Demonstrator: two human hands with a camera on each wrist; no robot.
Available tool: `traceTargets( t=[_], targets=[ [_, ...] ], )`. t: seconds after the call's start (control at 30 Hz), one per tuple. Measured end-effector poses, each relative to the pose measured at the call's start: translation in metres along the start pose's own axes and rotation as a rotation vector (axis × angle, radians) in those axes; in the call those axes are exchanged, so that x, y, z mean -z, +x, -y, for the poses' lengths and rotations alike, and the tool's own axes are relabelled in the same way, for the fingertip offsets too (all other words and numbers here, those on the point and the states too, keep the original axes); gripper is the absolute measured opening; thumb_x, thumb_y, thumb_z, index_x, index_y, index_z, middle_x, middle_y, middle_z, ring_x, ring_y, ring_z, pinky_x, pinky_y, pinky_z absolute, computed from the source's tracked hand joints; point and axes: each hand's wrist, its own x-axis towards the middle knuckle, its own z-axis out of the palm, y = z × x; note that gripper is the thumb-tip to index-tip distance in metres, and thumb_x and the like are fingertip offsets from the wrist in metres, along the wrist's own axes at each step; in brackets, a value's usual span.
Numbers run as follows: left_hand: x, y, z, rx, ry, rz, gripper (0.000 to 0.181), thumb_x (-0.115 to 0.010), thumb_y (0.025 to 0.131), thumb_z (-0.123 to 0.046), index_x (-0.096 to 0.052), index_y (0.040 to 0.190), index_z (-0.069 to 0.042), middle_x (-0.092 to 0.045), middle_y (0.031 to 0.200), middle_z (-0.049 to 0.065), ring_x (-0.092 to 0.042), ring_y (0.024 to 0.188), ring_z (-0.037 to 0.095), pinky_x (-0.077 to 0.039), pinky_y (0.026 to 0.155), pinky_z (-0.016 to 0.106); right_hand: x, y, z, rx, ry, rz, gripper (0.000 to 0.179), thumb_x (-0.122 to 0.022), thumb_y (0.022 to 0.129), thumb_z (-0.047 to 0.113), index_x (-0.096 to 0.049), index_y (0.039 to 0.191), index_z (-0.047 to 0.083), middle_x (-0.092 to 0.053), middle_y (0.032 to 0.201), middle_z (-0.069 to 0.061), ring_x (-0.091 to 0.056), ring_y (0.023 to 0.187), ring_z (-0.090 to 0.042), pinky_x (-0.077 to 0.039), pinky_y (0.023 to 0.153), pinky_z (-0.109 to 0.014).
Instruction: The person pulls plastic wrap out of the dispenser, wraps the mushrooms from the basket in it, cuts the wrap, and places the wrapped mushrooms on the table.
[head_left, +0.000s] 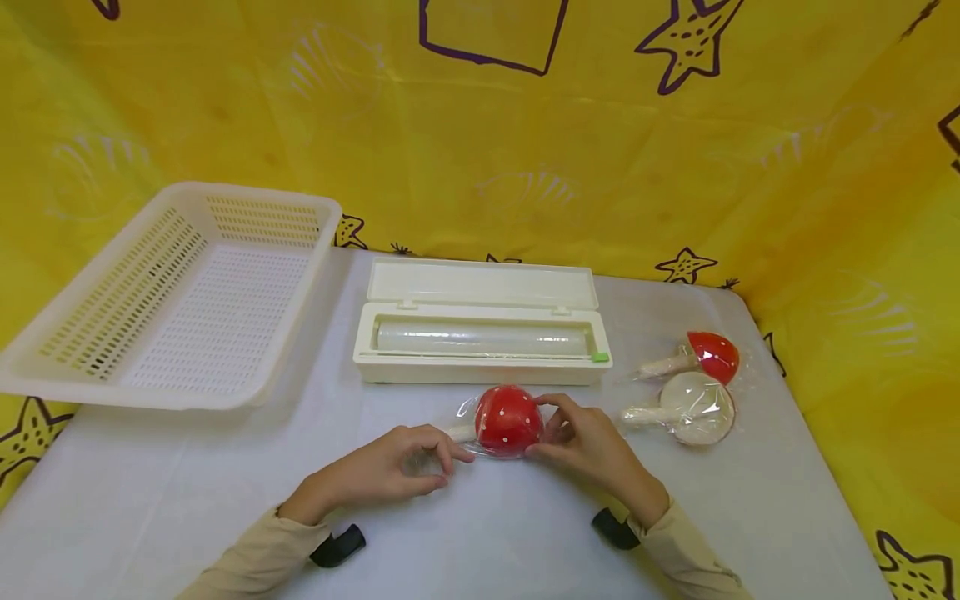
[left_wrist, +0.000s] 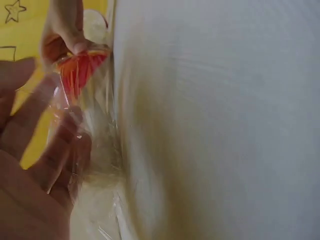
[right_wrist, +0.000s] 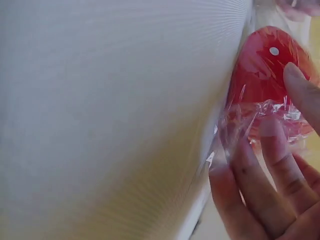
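Note:
In the head view a toy mushroom (head_left: 507,421) with a red, white-dotted cap lies in clear plastic wrap on the white table, its pale stem pointing left. My right hand (head_left: 588,442) holds the cap's right side between thumb and fingers. The right wrist view shows a fingertip on the red cap (right_wrist: 265,65) and other fingers against the crinkled wrap (right_wrist: 240,120). Beside the stem, my left hand (head_left: 393,467) has loosely bent fingers with a gap to the thumb. In the left wrist view its fingers (left_wrist: 65,135) lie against the loose wrap (left_wrist: 100,130).
Behind the mushroom stands a white cling film box (head_left: 480,372), lid up, with a film roll (head_left: 483,337) and a green slider (head_left: 600,357). Two wrapped mushrooms, one red cap up (head_left: 716,357), one underside up (head_left: 701,408), lie right. A white basket (head_left: 300,321) stands left.

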Motion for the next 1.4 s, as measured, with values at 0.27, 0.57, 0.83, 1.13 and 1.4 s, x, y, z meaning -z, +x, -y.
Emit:
traceTargets(
  t=[0.27,0.57,0.83,1.13,1.4],
  targets=[
    [0.004,0.009,-0.006,0.044,0.129,-0.07,0.02,-0.068,0.093,-0.011,-0.067,0.113,-0.011,-0.072,0.116,0.005,-0.066,0.104,0.012,-0.054,0.093,0.029,-0.001,-0.001,-0.005,0.063,0.073,0.025,0.027,-0.083,0.081,0.018,-0.061,0.095,0.01,-0.069,0.079,0.004,-0.064,0.072,-0.002,-0.057,0.07,-0.02],
    [-0.003,0.022,-0.003,0.293,0.582,-0.122,0.073,-0.085,0.077,-0.036,-0.053,0.135,-0.005,-0.063,0.116,0.005,-0.056,0.104,0.022,-0.048,0.089,0.041,0.004,-0.003,-0.006,0.058,0.031,0.116,0.012,-0.081,0.083,0.027,-0.071,0.082,0.021,-0.07,0.079,0.012,-0.06,0.076,-0.001,-0.057,0.076,-0.022],
    [-0.012,0.026,-0.003,0.215,0.687,-0.103,0.039,-0.079,0.079,-0.012,-0.061,0.112,-0.002,-0.063,0.095,0.004,-0.052,0.086,0.018,-0.047,0.074,0.03,0.012,-0.002,-0.006,-0.107,0.107,0.093,0.043,-0.048,0.105,0.03,-0.075,0.078,0.011,-0.073,0.077,0.002,-0.063,0.074,-0.008,-0.054,0.071,-0.024],
    [-0.017,0.026,-0.005,0.189,0.644,-0.153,0.028,-0.066,0.08,0.003,-0.051,0.099,-0.01,-0.059,0.079,-0.001,-0.048,0.069,0.011,-0.043,0.061,0.023,0.011,0.004,0.002,-0.289,0.104,-0.016,0.034,-0.062,0.096,0.044,-0.065,0.098,0.01,-0.068,0.081,-0.002,-0.061,0.068,-0.011,-0.051,0.064,-0.027],
    [-0.016,0.025,-0.01,0.216,0.573,-0.087,0.026,-0.062,0.09,0.003,-0.05,0.11,-0.01,-0.068,0.089,0.004,-0.053,0.071,0.01,-0.05,0.067,0.025,0.014,-0.001,0.003,-0.212,0.285,0.26,0.054,-0.068,0.093,0.035,-0.05,0.13,0.001,-0.066,0.104,-0.012,-0.066,0.084,-0.017,-0.055,0.074,-0.029]
  ],
)
